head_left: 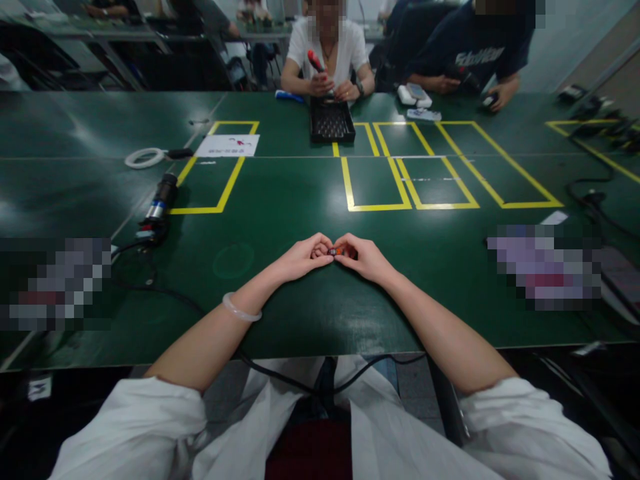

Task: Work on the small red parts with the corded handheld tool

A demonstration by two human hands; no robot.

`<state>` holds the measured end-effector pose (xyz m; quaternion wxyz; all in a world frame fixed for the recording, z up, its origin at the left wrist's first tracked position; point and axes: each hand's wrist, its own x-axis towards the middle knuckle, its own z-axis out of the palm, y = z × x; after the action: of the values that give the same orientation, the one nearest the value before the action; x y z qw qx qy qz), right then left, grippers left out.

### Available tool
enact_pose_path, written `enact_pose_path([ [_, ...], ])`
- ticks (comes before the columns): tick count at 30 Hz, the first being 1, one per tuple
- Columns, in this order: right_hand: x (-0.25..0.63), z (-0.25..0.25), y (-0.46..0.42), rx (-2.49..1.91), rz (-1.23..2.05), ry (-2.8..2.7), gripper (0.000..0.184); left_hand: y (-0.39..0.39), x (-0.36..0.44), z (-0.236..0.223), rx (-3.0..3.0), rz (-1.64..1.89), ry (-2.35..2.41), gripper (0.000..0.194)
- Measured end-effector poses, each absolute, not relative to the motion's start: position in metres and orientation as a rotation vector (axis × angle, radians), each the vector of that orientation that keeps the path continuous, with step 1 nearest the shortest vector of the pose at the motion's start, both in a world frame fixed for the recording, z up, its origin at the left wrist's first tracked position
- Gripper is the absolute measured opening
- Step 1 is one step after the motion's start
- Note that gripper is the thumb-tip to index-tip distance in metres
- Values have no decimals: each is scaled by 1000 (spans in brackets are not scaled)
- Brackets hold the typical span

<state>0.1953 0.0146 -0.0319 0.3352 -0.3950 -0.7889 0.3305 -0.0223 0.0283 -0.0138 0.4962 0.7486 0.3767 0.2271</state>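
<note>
My left hand [309,257] and my right hand [364,257] meet above the green table [300,313], fingertips pinched together. Between them is a small dark part with an orange bit [338,252], too small to name. Both hands grip it from opposite sides, and the curled fingers hide most of it. A pale bangle [242,308] circles my left wrist.
Yellow tape outlines [380,208] mark the table ahead. At left lie a black cylindrical tool [163,197] with a cable, a white coiled cable [145,158] and a paper sheet [229,145]. Opposite, a co-worker [327,57] holds a red-handled tool above a black tray [332,139].
</note>
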Motion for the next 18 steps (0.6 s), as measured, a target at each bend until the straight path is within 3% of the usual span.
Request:
enact_pose_path([
  [18, 197, -32, 16, -1036, 764, -2067, 12, 30, -22, -13, 1845, 508, 930, 36],
])
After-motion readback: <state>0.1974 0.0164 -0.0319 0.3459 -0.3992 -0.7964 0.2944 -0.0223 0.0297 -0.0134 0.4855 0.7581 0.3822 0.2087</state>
